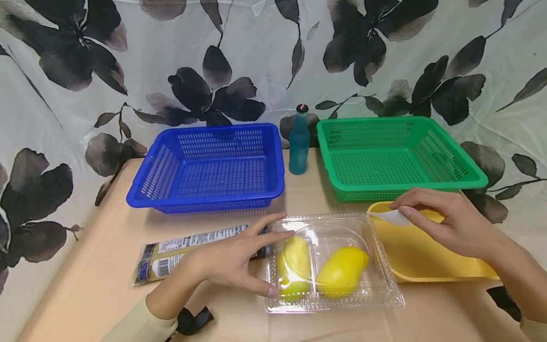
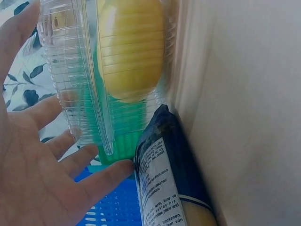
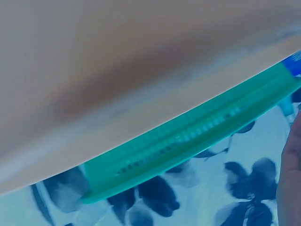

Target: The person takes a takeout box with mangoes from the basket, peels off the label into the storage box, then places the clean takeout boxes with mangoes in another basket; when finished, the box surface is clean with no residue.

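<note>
A clear plastic clamshell container, its lid down, holds a yellow mango in the right compartment and another mango in the left. My left hand spans the container's left side with its fingers spread and fairly straight, fingertips at the lid's edge. In the left wrist view that hand has its little finger close by a long printed plastic packet. Between thumb and forefinger my right hand pinches a small white slip, whose pointed end reaches the container's upper right corner.
Behind stand a blue basket and a green basket, with a blue bottle between them. A yellow tray lies under my right hand, right beside the container. Floral cloth hangs at the back.
</note>
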Motion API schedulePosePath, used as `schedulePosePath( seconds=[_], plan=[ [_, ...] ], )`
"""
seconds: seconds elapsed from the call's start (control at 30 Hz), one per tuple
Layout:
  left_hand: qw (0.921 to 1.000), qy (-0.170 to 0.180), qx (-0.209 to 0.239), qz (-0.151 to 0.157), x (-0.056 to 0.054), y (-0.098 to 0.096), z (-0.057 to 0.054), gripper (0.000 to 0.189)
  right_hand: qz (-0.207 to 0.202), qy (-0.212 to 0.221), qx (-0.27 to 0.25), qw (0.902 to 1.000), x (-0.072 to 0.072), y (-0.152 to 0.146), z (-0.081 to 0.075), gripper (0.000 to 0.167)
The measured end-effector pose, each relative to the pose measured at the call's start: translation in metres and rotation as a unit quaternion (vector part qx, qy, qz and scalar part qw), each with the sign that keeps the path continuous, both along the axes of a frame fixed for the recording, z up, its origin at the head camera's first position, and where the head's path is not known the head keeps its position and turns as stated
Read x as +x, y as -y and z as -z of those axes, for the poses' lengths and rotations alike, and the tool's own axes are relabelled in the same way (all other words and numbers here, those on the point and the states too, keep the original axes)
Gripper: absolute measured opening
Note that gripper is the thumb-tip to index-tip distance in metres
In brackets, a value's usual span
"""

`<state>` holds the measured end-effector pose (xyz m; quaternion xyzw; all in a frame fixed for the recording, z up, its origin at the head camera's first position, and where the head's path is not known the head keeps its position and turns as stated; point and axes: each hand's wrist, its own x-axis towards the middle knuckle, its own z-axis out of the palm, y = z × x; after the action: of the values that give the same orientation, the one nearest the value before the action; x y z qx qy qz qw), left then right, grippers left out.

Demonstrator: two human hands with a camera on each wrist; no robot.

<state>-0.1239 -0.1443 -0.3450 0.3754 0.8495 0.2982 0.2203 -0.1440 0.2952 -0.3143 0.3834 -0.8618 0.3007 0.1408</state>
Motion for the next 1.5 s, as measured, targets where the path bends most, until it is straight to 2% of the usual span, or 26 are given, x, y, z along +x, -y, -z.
schedulePosePath(
  seconds=[0.1, 0.27, 0.4, 0.53, 0.73, 0.87, 1.03, 1.3, 1.5],
  plan=[
    [1.0, 0.007, 0.0, -0.001, 0.0, 0.0, 0.0, 0.096, 0.009, 0.015, 0.013, 0.9998, -0.002, -0.009, 0.001, 0.048],
    [0.9999, 0.015, -0.002, -0.003, 0.0, -0.001, 0.0, 0.095, 0.041, 0.078, 0.039, 0.9954, -0.005, -0.025, 0.005, 0.039],
    [0.9999, 0.016, -0.002, -0.005, 0.0, 0.0, 0.0, 0.095, 0.035, 0.126, 0.058, 0.9897, -0.01, -0.037, 0.01, 0.033],
    [1.0, 0.009, -0.003, -0.001, 0.0, 0.0, 0.001, 0.096, 0.02, 0.155, 0.076, 0.9848, -0.015, -0.048, 0.017, 0.029],
    [0.9999, 0.011, -0.004, 0.0, -0.001, -0.001, 0.001, 0.096, 0.018, 0.202, 0.082, 0.9757, -0.02, -0.058, 0.025, 0.024],
    [0.9999, 0.011, -0.006, 0.0, 0.0, -0.001, 0.001, 0.096, 0.0, 0.22, 0.076, 0.9726, -0.024, -0.064, 0.032, 0.025],
    [0.9999, 0.014, -0.007, 0.0, 0.0, -0.001, 0.001, 0.095, -0.021, 0.218, 0.084, 0.9722, -0.03, -0.072, 0.041, 0.026],
    [0.9997, 0.02, -0.01, 0.001, -0.001, -0.001, -0.001, 0.095, 0.046, 0.27, 0.114, 0.955, -0.031, -0.08, 0.049, 0.014],
    [0.9997, 0.018, -0.014, 0.002, -0.001, -0.001, -0.002, 0.095, 0.032, 0.272, 0.124, 0.9538, -0.03, -0.08, 0.05, 0.019]
  ],
)
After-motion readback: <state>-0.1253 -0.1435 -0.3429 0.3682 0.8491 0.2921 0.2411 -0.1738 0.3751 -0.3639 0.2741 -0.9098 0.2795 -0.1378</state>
